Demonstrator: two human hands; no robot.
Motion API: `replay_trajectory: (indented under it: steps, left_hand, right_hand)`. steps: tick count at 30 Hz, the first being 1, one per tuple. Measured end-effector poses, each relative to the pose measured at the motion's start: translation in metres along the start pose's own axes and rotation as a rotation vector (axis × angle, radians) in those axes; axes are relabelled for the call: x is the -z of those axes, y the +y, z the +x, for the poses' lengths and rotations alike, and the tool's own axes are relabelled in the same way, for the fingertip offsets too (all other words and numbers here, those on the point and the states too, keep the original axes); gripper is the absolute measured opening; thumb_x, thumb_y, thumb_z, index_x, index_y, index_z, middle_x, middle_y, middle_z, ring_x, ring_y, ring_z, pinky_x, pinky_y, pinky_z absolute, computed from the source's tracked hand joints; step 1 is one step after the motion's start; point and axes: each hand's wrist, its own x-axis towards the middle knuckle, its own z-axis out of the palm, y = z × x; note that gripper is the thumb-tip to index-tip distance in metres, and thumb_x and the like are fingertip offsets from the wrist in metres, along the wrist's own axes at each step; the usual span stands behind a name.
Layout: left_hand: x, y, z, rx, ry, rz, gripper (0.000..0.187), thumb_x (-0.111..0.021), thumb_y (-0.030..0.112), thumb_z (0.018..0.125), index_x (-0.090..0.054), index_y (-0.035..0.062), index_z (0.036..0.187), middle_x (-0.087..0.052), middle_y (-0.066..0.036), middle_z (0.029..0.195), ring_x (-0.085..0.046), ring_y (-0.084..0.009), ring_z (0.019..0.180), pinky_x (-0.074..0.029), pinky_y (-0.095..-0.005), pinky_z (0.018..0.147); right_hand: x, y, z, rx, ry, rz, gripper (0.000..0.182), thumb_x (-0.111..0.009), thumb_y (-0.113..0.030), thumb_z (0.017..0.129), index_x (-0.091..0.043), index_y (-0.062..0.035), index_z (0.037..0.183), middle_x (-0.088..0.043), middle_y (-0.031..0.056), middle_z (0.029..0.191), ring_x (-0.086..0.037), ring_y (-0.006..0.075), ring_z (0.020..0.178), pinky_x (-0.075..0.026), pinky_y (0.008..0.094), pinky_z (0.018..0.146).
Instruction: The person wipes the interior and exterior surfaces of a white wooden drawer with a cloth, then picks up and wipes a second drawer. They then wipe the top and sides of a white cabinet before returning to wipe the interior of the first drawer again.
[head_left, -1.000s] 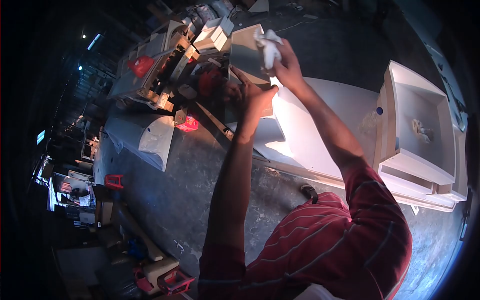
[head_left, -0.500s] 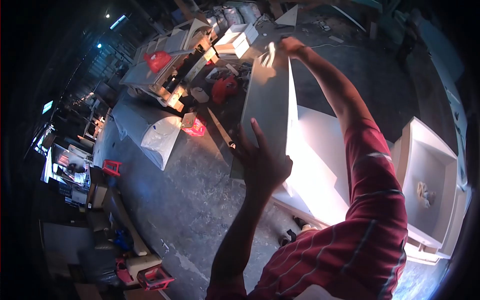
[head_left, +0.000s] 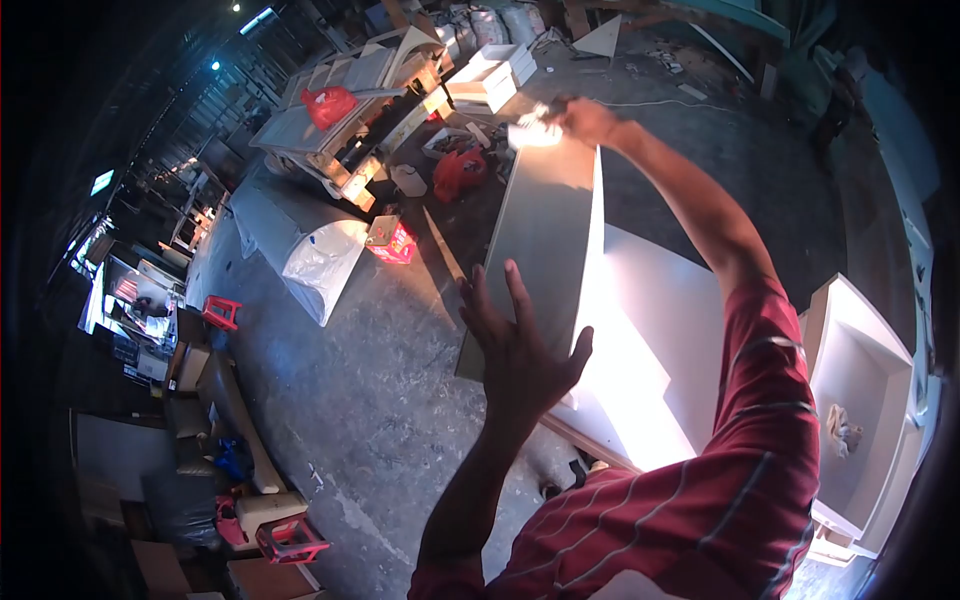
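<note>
A long pale board or box-like panel (head_left: 545, 230) stands on edge in the middle, its narrow bright side facing right. Over its lower left part is my left hand (head_left: 522, 350), fingers spread and holding nothing; whether the palm touches the surface is unclear. My right hand (head_left: 592, 122) is at the panel's far end, its fingers closed round a bright, crumpled whitish thing (head_left: 535, 130), perhaps a cloth, blurred by glare. Beneath the panel lies a wide white board (head_left: 665, 300), strongly lit.
At the right is a white open box (head_left: 860, 380) with a crumpled cloth (head_left: 842, 430) inside. A workbench (head_left: 310, 135) with a red bag (head_left: 328, 106) stands at the back left. A red carton (head_left: 392, 240), a wooden strip (head_left: 443, 243) and red stools (head_left: 290, 538) are on the floor.
The view has shifted slightly. My left hand's fingers are spread wider. My right hand remains at the panel's far end, with the whitish thing now over its left corner.
</note>
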Motion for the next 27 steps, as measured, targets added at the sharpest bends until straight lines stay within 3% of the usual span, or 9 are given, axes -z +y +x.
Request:
replay_trajectory:
  steps: [1,3,5,7,11,17,19,23,27]
  left_hand:
    - [-0.002,-0.001,-0.002,-0.007,-0.005,0.002,0.093,-0.062,0.043,0.074,-0.015,-0.0018,0.140,-0.013,-0.033,0.137,-0.015,-0.0529,0.128,-0.020,-0.0616,0.102]
    - [-0.003,-0.006,0.000,-0.018,0.181,-0.214,0.089,-0.058,0.047,0.077,-0.019,-0.0044,0.139,-0.014,-0.034,0.136,-0.021,-0.0506,0.126,-0.024,-0.0575,0.102]
    - [0.002,-0.008,0.000,-0.053,0.246,-0.277,0.086,-0.057,0.047,0.079,-0.022,-0.0058,0.137,-0.015,-0.034,0.136,-0.023,-0.0495,0.125,-0.025,-0.0560,0.102]
    - [0.002,-0.010,-0.004,-0.088,0.300,-0.347,0.083,-0.055,0.046,0.080,-0.024,-0.0073,0.136,-0.016,-0.035,0.135,-0.025,-0.0485,0.124,-0.026,-0.0544,0.102]
    - [0.011,-0.016,-0.011,-0.204,0.477,-0.467,0.065,-0.048,0.036,0.086,-0.034,-0.0090,0.131,-0.023,-0.033,0.135,-0.030,-0.0442,0.123,-0.026,-0.0517,0.101]
    - [0.033,-0.038,-0.007,-0.130,0.255,-0.577,0.051,-0.050,0.032,0.088,-0.043,0.0006,0.127,-0.032,-0.030,0.130,-0.033,-0.0400,0.123,-0.028,-0.0472,0.101]
    - [0.026,-0.057,0.006,-0.064,0.006,-0.534,0.048,-0.052,0.035,0.088,-0.045,0.0068,0.127,-0.033,-0.029,0.130,-0.032,-0.0400,0.123,-0.029,-0.0486,0.100]
    - [-0.002,-0.053,0.039,-0.014,-0.194,-0.298,0.074,-0.060,0.053,0.078,-0.040,0.0042,0.131,-0.036,-0.030,0.128,-0.031,-0.0416,0.124,-0.029,-0.0454,0.102]
    - [0.001,-0.024,0.061,0.063,-0.431,-0.247,0.100,-0.059,0.070,0.064,-0.029,0.0124,0.141,-0.017,-0.032,0.142,-0.017,-0.0464,0.133,-0.022,-0.0539,0.105]
  right_hand:
    - [0.007,0.007,0.001,0.185,0.126,-0.247,0.026,-0.059,-0.012,0.082,-0.067,-0.0187,0.106,-0.067,0.0084,0.100,-0.064,0.0241,0.093,-0.049,0.0326,0.084]
    - [-0.004,-0.014,-0.013,0.254,0.199,0.178,0.027,-0.060,-0.012,0.081,-0.066,-0.0159,0.107,-0.066,0.0085,0.103,-0.064,0.0233,0.092,-0.048,0.0329,0.084]
    - [-0.011,-0.077,-0.054,0.399,-0.098,0.556,0.027,-0.062,-0.012,0.079,-0.065,-0.0101,0.106,-0.065,0.0123,0.104,-0.062,0.0219,0.094,-0.046,0.0330,0.086]
    - [-0.019,-0.138,-0.104,0.676,-0.044,0.362,0.031,-0.060,-0.010,0.076,-0.063,-0.0070,0.107,-0.060,0.0148,0.112,-0.055,0.0301,0.106,-0.043,0.0390,0.090]
    - [-0.019,-0.205,-0.185,0.844,-0.227,0.282,0.032,-0.059,-0.006,0.076,-0.063,-0.0107,0.107,-0.052,0.0170,0.119,-0.048,0.0343,0.112,-0.042,0.0420,0.092]
    - [0.002,-0.195,-0.270,0.313,0.032,0.541,0.022,-0.049,0.006,0.080,-0.067,-0.0005,0.090,-0.060,0.0152,0.106,-0.051,0.0259,0.107,-0.042,0.0341,0.090]
    - [-0.016,-0.186,-0.305,-0.065,0.258,0.788,0.025,-0.046,0.008,0.082,-0.067,-0.0006,0.091,-0.062,0.0140,0.102,-0.053,0.0212,0.100,-0.042,0.0302,0.089]
    - [-0.094,-0.208,-0.350,-0.363,0.833,0.660,0.030,-0.036,0.008,0.085,-0.065,0.0019,0.092,-0.060,0.0108,0.096,-0.053,0.0159,0.090,-0.044,0.0266,0.081]
    - [-0.150,-0.241,-0.366,-0.589,0.851,1.083,0.035,-0.030,0.002,0.086,-0.060,0.0038,0.104,-0.055,0.0109,0.106,-0.052,0.0157,0.091,-0.041,0.0271,0.086]
